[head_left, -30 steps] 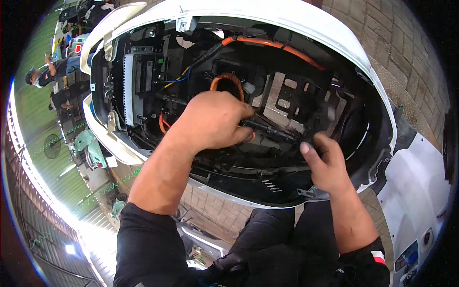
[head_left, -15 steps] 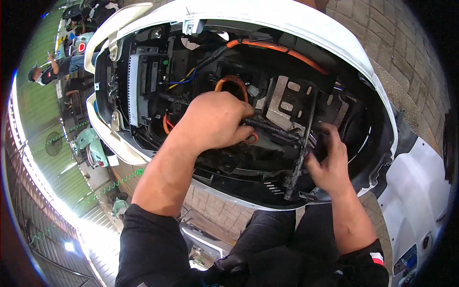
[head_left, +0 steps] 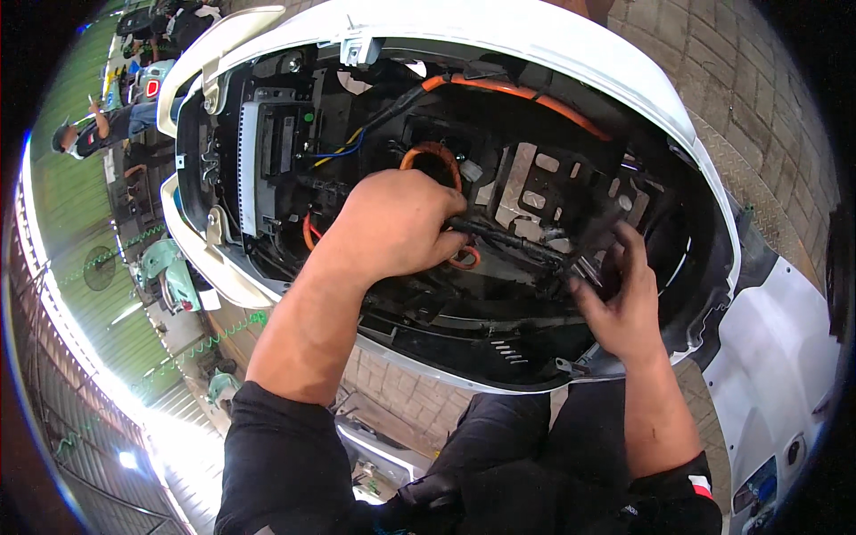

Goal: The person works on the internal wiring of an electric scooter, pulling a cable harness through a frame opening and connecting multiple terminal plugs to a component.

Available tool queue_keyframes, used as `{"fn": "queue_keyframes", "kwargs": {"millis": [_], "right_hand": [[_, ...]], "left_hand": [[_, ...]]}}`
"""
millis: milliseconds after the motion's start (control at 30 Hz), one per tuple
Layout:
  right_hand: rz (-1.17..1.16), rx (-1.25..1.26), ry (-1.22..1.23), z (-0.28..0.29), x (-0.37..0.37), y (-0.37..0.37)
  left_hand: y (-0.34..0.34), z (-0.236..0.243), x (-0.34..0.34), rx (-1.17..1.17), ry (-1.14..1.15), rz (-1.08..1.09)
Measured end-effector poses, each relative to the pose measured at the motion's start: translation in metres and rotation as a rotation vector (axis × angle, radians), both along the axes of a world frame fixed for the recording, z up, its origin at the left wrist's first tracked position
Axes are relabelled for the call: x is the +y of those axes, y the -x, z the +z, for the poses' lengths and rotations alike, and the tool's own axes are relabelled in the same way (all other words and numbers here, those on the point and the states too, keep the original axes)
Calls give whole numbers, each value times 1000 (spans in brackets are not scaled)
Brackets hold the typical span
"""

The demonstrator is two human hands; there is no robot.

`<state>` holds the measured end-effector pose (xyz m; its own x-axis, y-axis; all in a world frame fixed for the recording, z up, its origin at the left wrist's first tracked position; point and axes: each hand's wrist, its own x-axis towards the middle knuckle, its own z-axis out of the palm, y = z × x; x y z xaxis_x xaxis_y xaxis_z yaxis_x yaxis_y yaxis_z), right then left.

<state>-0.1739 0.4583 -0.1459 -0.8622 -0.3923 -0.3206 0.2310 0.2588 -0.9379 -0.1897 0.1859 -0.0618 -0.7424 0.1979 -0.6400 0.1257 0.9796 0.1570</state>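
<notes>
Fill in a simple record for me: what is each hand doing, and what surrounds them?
Left hand: thumb and fingers closed on a long black cable bundle
Right hand: fingers curled near the bundle's right part; blur hides whether it grips anything
Enclosure: oval glossy white shell with a dark interior
Inside: thick bright-orange cable, flat silver metal plate with cutouts, thin blue and yellow wires

Vehicle workshop, indicated by a white body shell (head_left: 553, 36) with exposed wiring (head_left: 517, 87). Left of the shell: a mint-green vehicle (head_left: 162, 259) and a coiled green hose (head_left: 230, 330).
</notes>
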Motion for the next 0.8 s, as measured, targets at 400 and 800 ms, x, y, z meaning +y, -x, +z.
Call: {"fn": "queue_keyframes", "kwargs": {"millis": [400, 800], "right_hand": [[-306, -737, 136, 8, -19, -6], [-85, -712, 317, -18, -11, -11]], "left_hand": [[-5, 0, -5, 107, -38, -5], [-4, 4, -4, 78, -55, 19]]}}
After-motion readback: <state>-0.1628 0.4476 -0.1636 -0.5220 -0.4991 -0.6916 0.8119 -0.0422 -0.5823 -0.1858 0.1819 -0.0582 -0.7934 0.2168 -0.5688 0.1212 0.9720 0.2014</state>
